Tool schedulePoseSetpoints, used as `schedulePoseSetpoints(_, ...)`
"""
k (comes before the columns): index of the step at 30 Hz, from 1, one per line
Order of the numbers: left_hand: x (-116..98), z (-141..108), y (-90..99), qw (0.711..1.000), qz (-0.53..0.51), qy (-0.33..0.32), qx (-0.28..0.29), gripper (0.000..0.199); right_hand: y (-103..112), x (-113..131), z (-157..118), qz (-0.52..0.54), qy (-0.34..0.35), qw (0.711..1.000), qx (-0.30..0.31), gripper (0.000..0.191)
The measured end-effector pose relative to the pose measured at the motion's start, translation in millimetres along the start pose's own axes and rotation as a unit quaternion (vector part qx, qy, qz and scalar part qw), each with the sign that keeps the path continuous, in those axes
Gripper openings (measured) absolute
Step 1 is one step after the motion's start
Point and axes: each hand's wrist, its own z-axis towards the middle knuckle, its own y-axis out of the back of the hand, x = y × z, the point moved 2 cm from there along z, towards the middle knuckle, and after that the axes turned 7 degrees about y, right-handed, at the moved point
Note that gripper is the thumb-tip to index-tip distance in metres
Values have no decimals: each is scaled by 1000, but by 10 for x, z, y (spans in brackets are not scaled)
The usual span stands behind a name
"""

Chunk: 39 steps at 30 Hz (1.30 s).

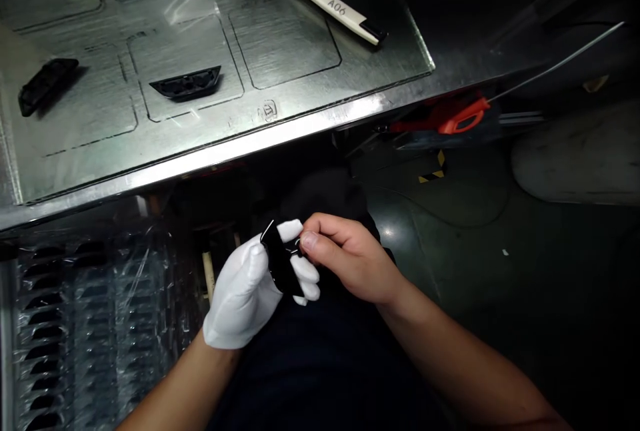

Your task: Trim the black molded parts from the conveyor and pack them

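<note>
**Gloved L hand, bare R hand meet at glossy black part below bench edge**

A worker's L hand (243, 294), in a white glove, grips a glossy black part (283, 267) btwn thumb and fingers, held in the air over the lap, just off the near edge of a metal bench (220, 151). The part's long axis slants in view, upper end toward the bench and a bit L, lower end toward the body and R. The bare R hand (363, 261) comes in from the R side, thumb and forefinger pinched on a small dark piece (295, 251) by the part's mid-length; whether the two are joined, can't tell. The L hand is nearer the part, w/ thumb on its L side; R fingertips are right beside its R side.

On the bench, beyond the hands: two black pcs., one (187, 84) inside a drawn outline, the other (49, 86) farther L, tilted; plus a white cutter (335, 7) marked A06. Lower L, clear plastic packaging (95, 324) w/ rows of dark pcs.
</note>
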Motion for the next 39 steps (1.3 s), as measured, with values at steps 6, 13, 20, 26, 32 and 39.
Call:
schedulePoseSetpoints(6,63,30,-4,1000,-8,-9,-11,49,33,-38,4,-5,0,1000,-2,37)
schedulePoseSetpoints(13,140,40,11,999,-30,-17,-28,52,47,-58,1,15,1,1000,5,38)
schedulePoseSetpoints(20,107,40,-17,1000,-8,-23,-6,55,43,-60,-7,42,-8,999,12,33)
schedulePoseSetpoints(26,84,26,-31,1000,-26,-11,11,51,58,-25,-8,26,0,1000,-6,30)
schedulePoseSetpoints(32,72,24,-37,1000,-25,-14,11,50,41,-21,-7,41,1,999,2,30)
schedulePoseSetpoints(39,81,39,-40,999,-40,-16,26,52,34,-28,10,52,1,999,4,31)
